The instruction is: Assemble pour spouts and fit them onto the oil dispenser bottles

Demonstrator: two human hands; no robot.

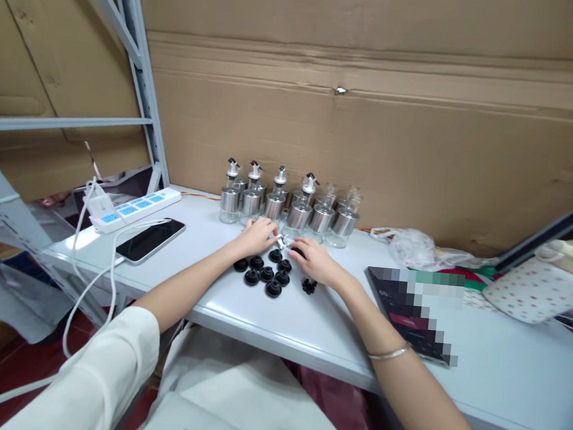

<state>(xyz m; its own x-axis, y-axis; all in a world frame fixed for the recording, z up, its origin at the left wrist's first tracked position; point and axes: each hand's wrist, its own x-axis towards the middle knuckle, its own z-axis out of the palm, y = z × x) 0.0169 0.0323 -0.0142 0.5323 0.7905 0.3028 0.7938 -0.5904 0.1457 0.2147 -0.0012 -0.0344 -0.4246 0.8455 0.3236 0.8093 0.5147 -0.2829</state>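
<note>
My left hand (pixel 258 237) and my right hand (pixel 311 259) meet over the table in front of the bottles. Between their fingertips is a small white and silver spout piece (pixel 281 242); the fingers of both hands are curled in at it. Just below lie several round black stoppers (pixel 266 274), and a small cluster of black pieces (pixel 309 286) is under my right hand. Behind stand rows of glass bottles with metal sleeves (pixel 299 215). The front bottles at the left carry pourer tops (pixel 255 170); those at the right have bare necks.
At the left are a white power strip (pixel 139 209), cables and a phone (pixel 152 240). To the right lie a dark flat package (pixel 403 309), clear plastic bags (pixel 411 245) and a dotted white item (pixel 544 284). Cardboard (pixel 374 135) rises behind the table (pixel 237 314).
</note>
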